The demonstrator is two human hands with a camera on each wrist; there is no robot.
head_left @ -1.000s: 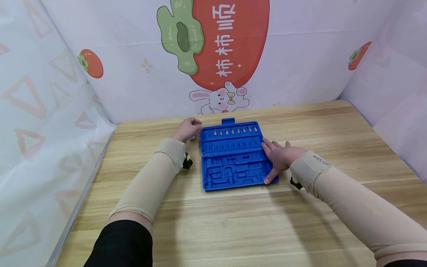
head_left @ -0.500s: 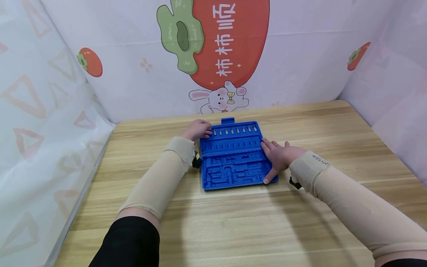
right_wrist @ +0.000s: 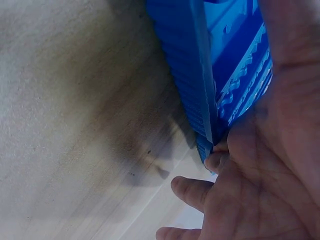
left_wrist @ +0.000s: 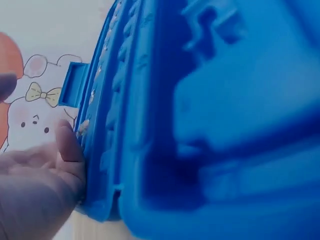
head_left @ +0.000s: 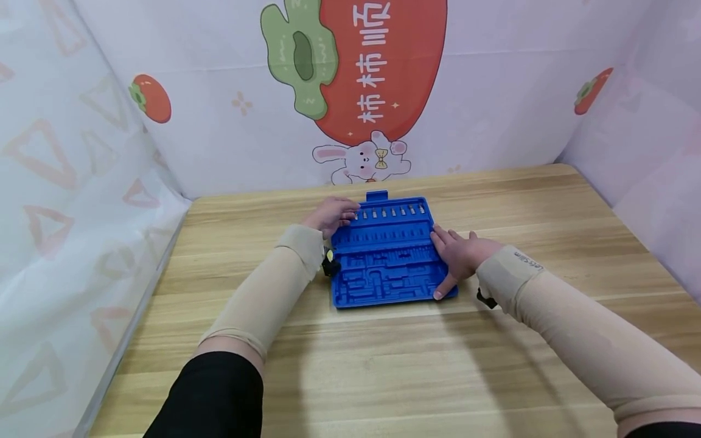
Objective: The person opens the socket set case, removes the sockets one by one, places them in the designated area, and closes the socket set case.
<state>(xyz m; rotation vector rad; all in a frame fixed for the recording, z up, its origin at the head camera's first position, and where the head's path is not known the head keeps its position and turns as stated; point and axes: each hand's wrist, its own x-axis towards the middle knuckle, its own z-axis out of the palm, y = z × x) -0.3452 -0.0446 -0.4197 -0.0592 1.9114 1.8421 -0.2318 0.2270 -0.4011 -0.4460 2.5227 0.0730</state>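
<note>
An open blue plastic bit case (head_left: 389, 277) lies on the table, its two halves spread flat. Several metal bits (head_left: 393, 212) stand in a row along its far half. My left hand (head_left: 332, 215) is over the far left corner, fingers bent at the left end of that row. The left wrist view shows its thumb (left_wrist: 69, 142) beside a bit (left_wrist: 84, 126); whether anything is pinched is hidden. My right hand (head_left: 462, 255) rests along the case's right edge, fingers extended, thumb on the near right corner. In the right wrist view, fingertips touch the blue side wall (right_wrist: 187, 75).
The wooden table (head_left: 383, 371) extends around the case. A printed white cloth (head_left: 219, 134) hangs behind it, with more cloth at both sides. A blue latch tab (head_left: 376, 195) sticks out from the case's far edge.
My left hand has moved right, from beside the case to over its far left corner. The small metal piece seen earlier beneath that hand is out of sight. My right hand stays put.
</note>
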